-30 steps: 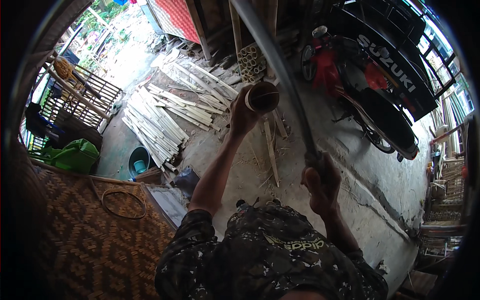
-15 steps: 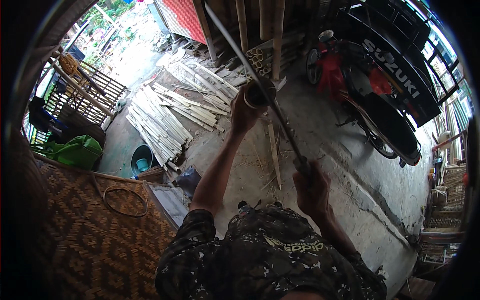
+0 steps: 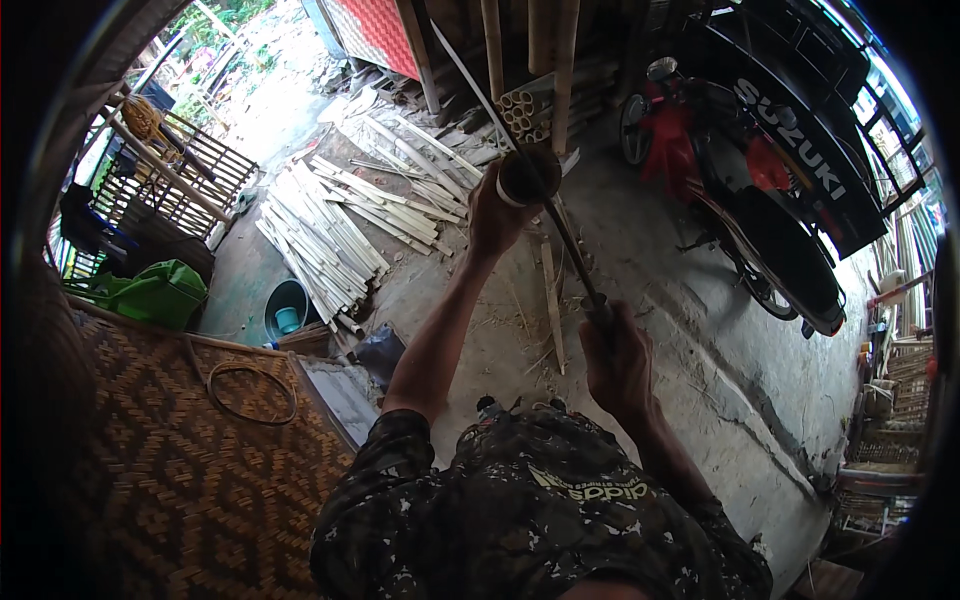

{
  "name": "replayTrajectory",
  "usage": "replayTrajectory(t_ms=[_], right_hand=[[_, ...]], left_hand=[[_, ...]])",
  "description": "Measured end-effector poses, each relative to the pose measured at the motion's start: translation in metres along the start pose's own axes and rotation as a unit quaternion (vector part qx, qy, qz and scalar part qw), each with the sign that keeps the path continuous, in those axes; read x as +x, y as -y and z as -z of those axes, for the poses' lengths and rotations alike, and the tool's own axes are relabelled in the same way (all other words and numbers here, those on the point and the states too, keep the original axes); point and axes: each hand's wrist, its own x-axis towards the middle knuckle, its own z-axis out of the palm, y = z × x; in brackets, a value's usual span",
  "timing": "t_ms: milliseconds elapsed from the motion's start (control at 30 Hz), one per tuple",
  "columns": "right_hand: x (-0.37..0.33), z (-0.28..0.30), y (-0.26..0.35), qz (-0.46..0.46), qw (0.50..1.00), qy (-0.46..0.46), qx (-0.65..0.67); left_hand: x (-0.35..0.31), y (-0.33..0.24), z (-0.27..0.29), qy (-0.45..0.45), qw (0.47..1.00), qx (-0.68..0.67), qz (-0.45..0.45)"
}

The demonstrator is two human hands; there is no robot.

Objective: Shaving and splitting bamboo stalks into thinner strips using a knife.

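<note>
The left hand [image 3: 490, 214] is clamped round a bamboo tube [image 3: 515, 184] out in front, the right hand [image 3: 618, 364] round a long knife [image 3: 570, 241], best centred over the tube's mouth, clear of the left.

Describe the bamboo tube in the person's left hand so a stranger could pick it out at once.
Start from the pile of pale bamboo strips, then move rightward to the person's left hand. It grips a bamboo tube whose dark round end faces the viewer. Unlike the stacked tubes beyond it, this one is held, with a long blade crossing its end in view.
</note>
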Motion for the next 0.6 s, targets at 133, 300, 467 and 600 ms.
replayTrajectory(t_ms=[133, 300, 467, 600], right_hand=[[-0.004, -0.004, -0.010, -0.117, 0.974, 0.017, 0.191], [-0.005, 0.010, 0.005, -0.121, 0.933, 0.000, 0.340], [0.006, -0.001, 0.003, 0.003, 0.998, -0.030, 0.062], [0.010, -0.012, -0.008, 0.037, 0.998, -0.045, 0.034]], left_hand=[[0.003, 0.000, 0.001, -0.005, 1.000, 0.007, -0.005], [0.007, 0.014, 0.002, 0.001, 0.999, 0.021, -0.025], [0.007, 0.009, -0.002, 0.003, 1.000, 0.011, -0.019], [0.006, 0.005, -0.003, -0.002, 1.000, 0.020, -0.007]])
